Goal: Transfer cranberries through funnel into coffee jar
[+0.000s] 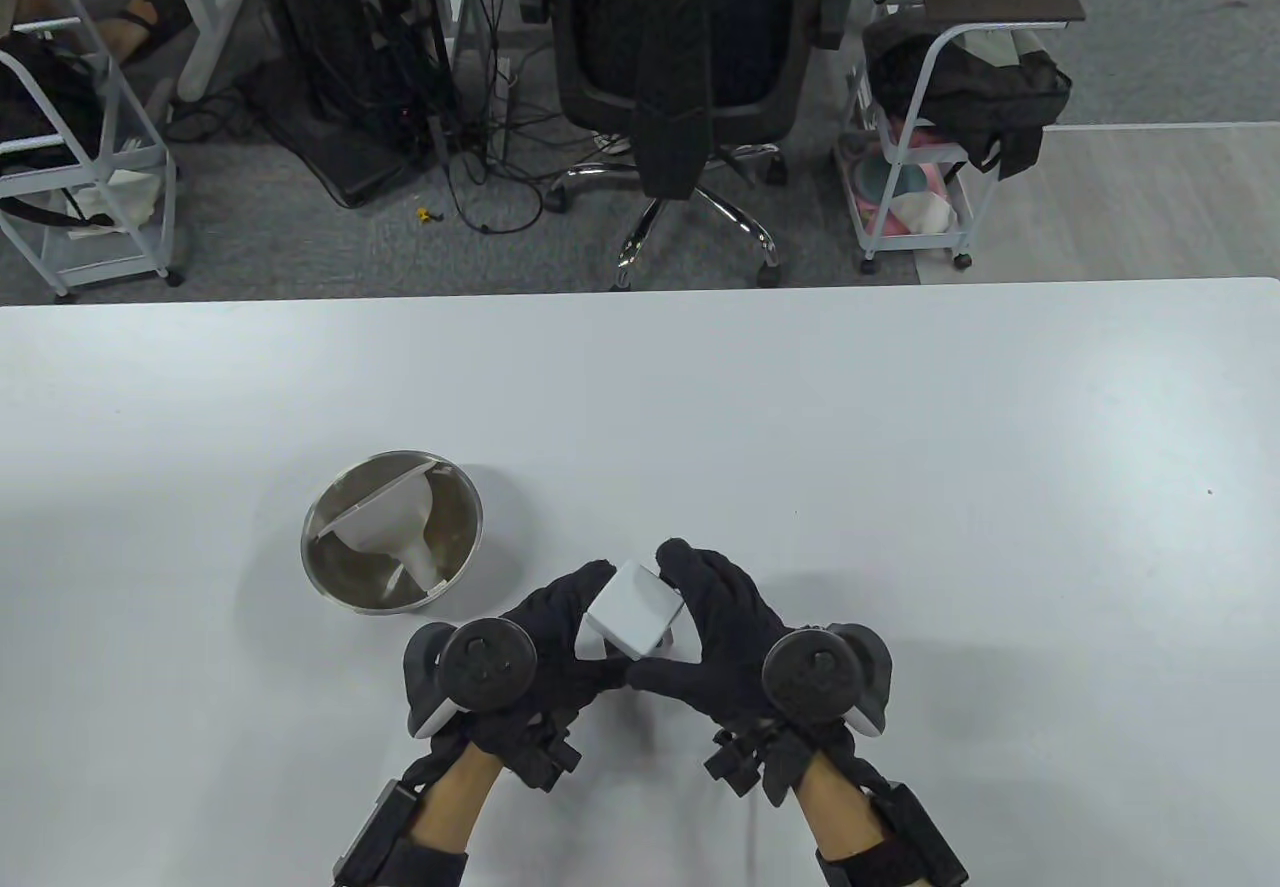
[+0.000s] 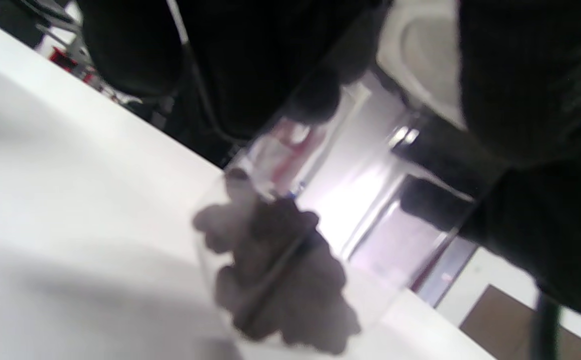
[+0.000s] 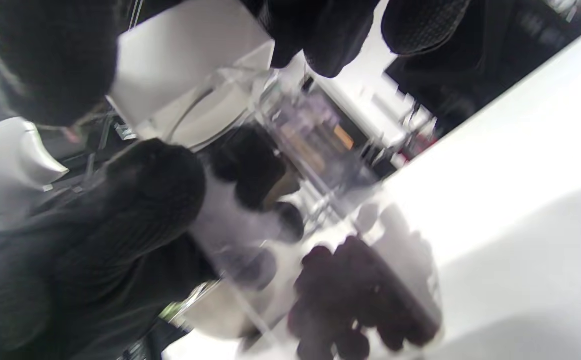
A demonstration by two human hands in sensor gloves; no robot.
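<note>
A clear coffee jar [image 2: 320, 200] with a white square lid [image 1: 633, 617] stands on the table between both hands. Dark cranberries [image 3: 365, 300] lie at its bottom, and they also show in the left wrist view [image 2: 280, 280]. My left hand [image 1: 592, 627] grips the jar from the left. My right hand [image 1: 665, 617] holds the lid [image 3: 185, 65] with fingers on its far side and thumb on its near side. A white funnel [image 1: 395, 527] lies tilted inside a steel bowl [image 1: 335, 582] to the left of the hands.
The white table [image 1: 900, 487] spreads wide to the right and beyond the hands. Beyond its far edge are an office chair [image 1: 690, 57] and wire carts [image 1: 920, 177].
</note>
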